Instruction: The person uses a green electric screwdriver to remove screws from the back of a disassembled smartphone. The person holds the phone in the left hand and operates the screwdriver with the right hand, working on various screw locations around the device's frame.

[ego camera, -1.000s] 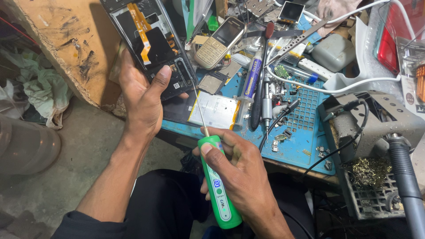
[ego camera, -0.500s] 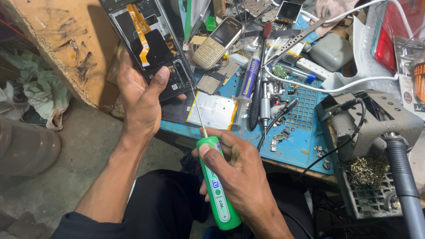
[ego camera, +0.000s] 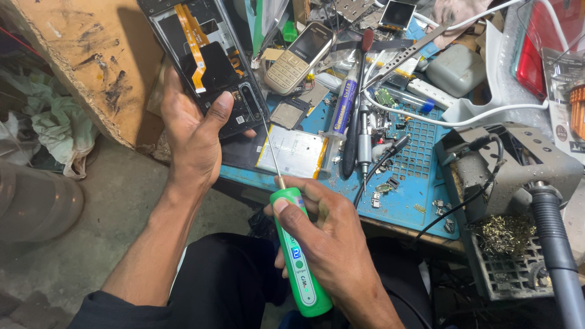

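Note:
My left hand (ego camera: 194, 131) grips an opened black smartphone (ego camera: 210, 61) with its back removed, showing an orange flex cable and inner parts. My thumb lies across its lower end. My right hand (ego camera: 329, 244) holds a green-handled screwdriver (ego camera: 298, 259); its thin shaft points up toward the phone's bottom edge, with the tip close to it. A flat silver battery (ego camera: 292, 152) lies on the blue mat just behind the shaft.
The blue work mat (ego camera: 408, 189) carries small screws, a syringe tube (ego camera: 344, 103), a dark pen-like tool (ego camera: 364, 137), a beige keypad phone (ego camera: 301, 58), tweezers and white cables. A soldering stand with brass wool (ego camera: 509, 234) stands at right. Worn wooden board (ego camera: 85, 55) at left.
The phone and both hands have barely shifted; the screwdriver tip stays near the phone's lower edge.

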